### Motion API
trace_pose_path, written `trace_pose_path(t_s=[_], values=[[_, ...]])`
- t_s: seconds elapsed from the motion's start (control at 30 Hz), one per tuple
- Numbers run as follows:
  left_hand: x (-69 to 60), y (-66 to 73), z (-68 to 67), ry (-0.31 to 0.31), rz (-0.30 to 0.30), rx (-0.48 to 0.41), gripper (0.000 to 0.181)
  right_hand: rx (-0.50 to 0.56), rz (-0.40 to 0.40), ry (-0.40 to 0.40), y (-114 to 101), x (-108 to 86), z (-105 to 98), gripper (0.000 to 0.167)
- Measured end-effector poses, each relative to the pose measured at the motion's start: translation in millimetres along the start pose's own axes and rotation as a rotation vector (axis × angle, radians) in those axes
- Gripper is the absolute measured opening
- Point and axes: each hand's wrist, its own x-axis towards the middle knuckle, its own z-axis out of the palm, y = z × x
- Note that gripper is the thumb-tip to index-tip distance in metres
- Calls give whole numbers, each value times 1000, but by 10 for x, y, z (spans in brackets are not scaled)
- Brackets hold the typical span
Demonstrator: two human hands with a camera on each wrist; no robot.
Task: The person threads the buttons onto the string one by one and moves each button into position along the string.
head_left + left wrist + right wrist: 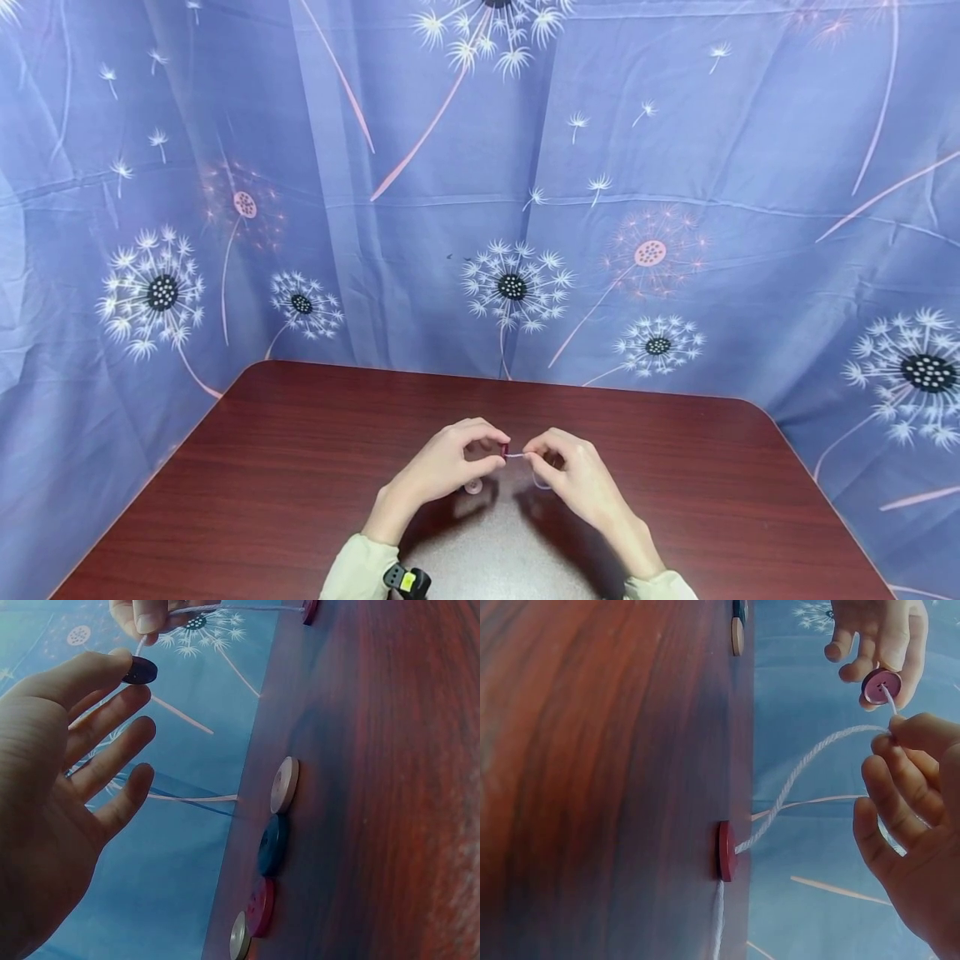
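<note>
Over the table, 1 button sits between the 2 hands.

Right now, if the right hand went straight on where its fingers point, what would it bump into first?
Probably the reddish button pinched in the left hand, just past the string the right hand holds; exact depth is hard to judge.

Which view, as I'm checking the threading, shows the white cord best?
The right wrist view: the white cord curves large and clear from the right hand to a red button, with more beyond. The left wrist view catches a stretch near its top edge; the head view shows only thin bits by that hand.
</note>
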Motion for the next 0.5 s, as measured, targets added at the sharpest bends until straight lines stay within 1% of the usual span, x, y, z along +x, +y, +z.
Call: trace_pose_path(t_s=[0.13, 0.5], values=[[-6, 2, -2, 6, 5, 26, 29, -13, 11, 24, -3, 9, 1, 13], [0, -5, 3, -17, -11, -16, 27, 6, 6, 17, 4, 5, 16, 12]])
